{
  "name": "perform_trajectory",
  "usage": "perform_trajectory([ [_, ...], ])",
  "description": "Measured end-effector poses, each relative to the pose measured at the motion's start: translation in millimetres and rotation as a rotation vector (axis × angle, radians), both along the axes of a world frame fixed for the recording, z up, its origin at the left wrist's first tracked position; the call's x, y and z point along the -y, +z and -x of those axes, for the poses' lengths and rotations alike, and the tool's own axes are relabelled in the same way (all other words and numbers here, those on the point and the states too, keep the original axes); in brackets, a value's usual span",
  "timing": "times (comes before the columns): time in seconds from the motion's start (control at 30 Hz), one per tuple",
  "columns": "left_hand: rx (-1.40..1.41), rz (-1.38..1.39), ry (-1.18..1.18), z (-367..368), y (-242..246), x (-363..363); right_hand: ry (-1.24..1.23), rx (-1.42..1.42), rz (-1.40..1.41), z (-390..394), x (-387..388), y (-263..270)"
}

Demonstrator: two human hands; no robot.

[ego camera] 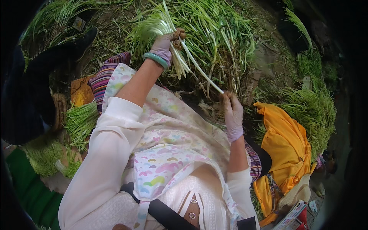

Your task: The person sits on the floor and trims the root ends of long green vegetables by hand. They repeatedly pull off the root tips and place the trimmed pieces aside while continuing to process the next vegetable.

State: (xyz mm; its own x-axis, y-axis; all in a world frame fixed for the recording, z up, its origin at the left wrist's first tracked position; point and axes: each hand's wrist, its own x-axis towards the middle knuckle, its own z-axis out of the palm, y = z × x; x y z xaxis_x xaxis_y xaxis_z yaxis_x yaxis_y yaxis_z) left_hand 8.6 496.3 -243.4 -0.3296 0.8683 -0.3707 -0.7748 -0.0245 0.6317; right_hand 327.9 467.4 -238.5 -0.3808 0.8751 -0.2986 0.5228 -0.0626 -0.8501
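Note:
My left hand (168, 46), in a soiled thin glove with a green bangle at the wrist, is closed around a bunch of white-stemmed green stalks (179, 61), which look like garlic chives or young scallions. One long white stalk (201, 72) slants from that hand down to my right hand (233, 115). The gloved fingers of my right hand pinch its lower end. Beyond both hands lies a large heap of green stalks (212, 31) with brown roots. A patterned apron (172, 120) covers my lap beneath my arms.
Yellow-orange cloth (283, 146) lies at the right, beside more piled greens (313, 115). Bundled green stalks (82, 122) lie at the left near an orange-yellow block (82, 90). A dark, blurred shape (31, 95) fills the far left. Loose leaves cover the ground.

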Motion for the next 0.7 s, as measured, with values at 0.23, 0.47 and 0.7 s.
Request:
perform_trajectory([
  [0.23, -0.183, -0.094, 0.047, 11, 8, -1, 0.108, -0.303, 0.225, 116, 5, 5],
  [0.47, -0.215, 0.019, -0.356, -31, 13, 15, 0.343, 0.26, -0.483, 137, -17, 17],
  [0.7, -0.604, -0.266, 0.165, -7, 21, 2, -0.009, 0.056, -0.537, 73, -75, 12],
])
